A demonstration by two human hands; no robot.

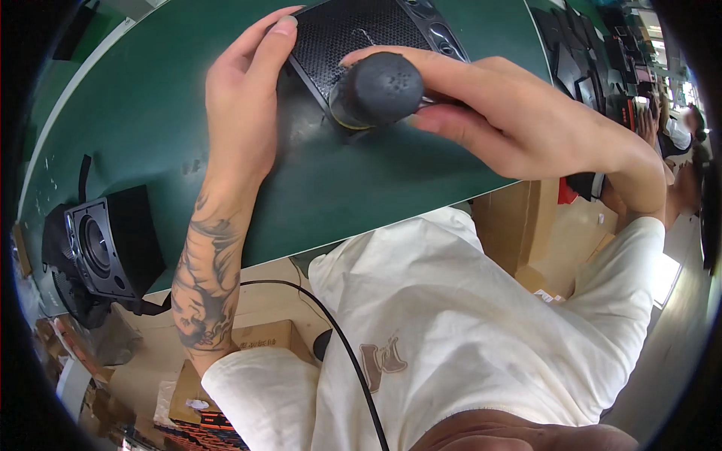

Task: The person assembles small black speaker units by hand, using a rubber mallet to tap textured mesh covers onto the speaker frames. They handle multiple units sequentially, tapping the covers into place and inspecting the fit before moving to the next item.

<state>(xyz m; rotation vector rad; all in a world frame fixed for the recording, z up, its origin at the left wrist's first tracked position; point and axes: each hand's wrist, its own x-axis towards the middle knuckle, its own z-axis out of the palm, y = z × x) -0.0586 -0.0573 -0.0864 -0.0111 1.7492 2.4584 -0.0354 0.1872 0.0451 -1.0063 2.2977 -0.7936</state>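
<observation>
At the top of the head view, a black speaker lies on the green table, its mesh grille facing up and a glossy strip with round parts along its right side. My left hand grips the speaker's left edge, with the thumb on top. My right hand is closed around a black rubber mallet, held over the speaker's near edge. The mallet's pitted round end faces me, and a yellowish rim shows below it. Its handle is mostly hidden by my fingers, and whether it touches the speaker I cannot tell.
Another black speaker with a bare round driver stands at the table's left edge, a black strap beside it. The green tabletop ends just in front of me. Cardboard boxes stand below. A black cable crosses my shirt. People work far right.
</observation>
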